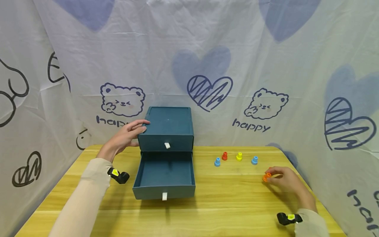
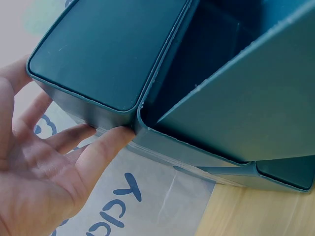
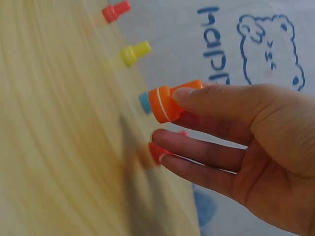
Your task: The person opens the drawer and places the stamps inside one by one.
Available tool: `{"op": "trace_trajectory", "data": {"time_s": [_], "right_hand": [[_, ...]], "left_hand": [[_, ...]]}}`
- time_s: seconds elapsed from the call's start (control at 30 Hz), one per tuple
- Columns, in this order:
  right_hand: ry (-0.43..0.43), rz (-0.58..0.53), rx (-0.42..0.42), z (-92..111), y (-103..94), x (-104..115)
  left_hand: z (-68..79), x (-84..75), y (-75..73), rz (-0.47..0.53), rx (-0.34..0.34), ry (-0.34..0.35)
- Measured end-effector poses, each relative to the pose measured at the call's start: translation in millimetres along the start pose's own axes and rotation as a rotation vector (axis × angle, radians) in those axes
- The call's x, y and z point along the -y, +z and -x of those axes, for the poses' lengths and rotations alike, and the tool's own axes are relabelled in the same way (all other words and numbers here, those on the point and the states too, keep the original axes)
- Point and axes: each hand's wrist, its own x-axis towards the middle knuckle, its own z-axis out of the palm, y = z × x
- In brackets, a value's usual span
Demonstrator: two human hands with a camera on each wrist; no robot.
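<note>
A dark teal two-drawer cabinet [image 1: 165,121] stands on the table, its lower drawer [image 1: 164,191] pulled out and its upper drawer [image 1: 154,143] closed. My left hand [image 1: 125,136] rests against the cabinet's left side and top edge with extended fingers. At the right, my right hand [image 1: 285,181] pinches a small orange stepped peg [image 3: 165,105] between thumb and forefinger, its other fingers spread loosely. A red peg [image 3: 157,153] is partly hidden behind those fingers. Inside the lower drawer, the visible floor is bare.
Beyond the cabinet's right side stand a blue peg [image 1: 217,162], a red peg [image 1: 225,156], a yellow peg [image 1: 239,156] and another blue peg [image 1: 254,160]. White printed cloth [image 1: 165,65] hangs behind and beside the wooden table [image 1: 225,210].
</note>
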Motion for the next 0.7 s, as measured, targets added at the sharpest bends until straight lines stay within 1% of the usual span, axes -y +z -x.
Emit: {"op": "trace_trajectory", "data": {"time_s": [0.07, 0.17, 0.23, 0.43, 0.53, 0.7], "right_hand": [[-0.067, -0.007, -0.004, -1.8, 0.2, 8.7], [-0.126, -0.012, -0.001, -5.1, 1.2, 22.7], [-0.152, -0.028, 0.021, -7.2, 1.8, 31.5], [-0.153, -0.097, 0.114, -12.1, 4.7, 55.4], [-0.157, -0.11, 0.136, -13.9, 5.9, 67.2], [-0.203, -0.148, 0.159, -17.3, 6.4, 85.4]], "left_hand": [[0.3, -0.4, 0.3, -0.001, -0.003, -0.001], [0.7, -0.9, 0.2, -0.004, -0.003, -0.005], [0.8, -1.3, -0.1, -0.008, -0.004, -0.006], [0.1, -3.0, -0.1, -0.014, -0.007, -0.012], [0.1, -3.7, 0.6, -0.017, -0.007, -0.013], [0.7, -3.9, 1.2, -0.022, -0.006, -0.011]]}}
